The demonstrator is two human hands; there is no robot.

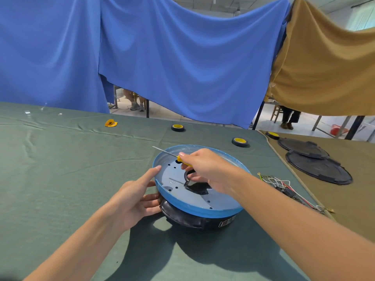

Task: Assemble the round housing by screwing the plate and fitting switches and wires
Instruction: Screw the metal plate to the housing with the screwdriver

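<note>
right hand [207, 169] grips screwdriver [170, 154] over housing [198, 211].

Head-worn wide view, forward-down, close over round housing [203, 213]

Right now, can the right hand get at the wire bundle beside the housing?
Likely yes: the wire bundle lies uncovered on the green cloth, nothing between it and the right hand, though that hand grips the screwdriver.

L hand [134, 201] touches round housing [194, 211] side; R hand [209, 171] grips screwdriver [172, 154] above plate [194, 197]; wires [284, 185] to R.
</note>
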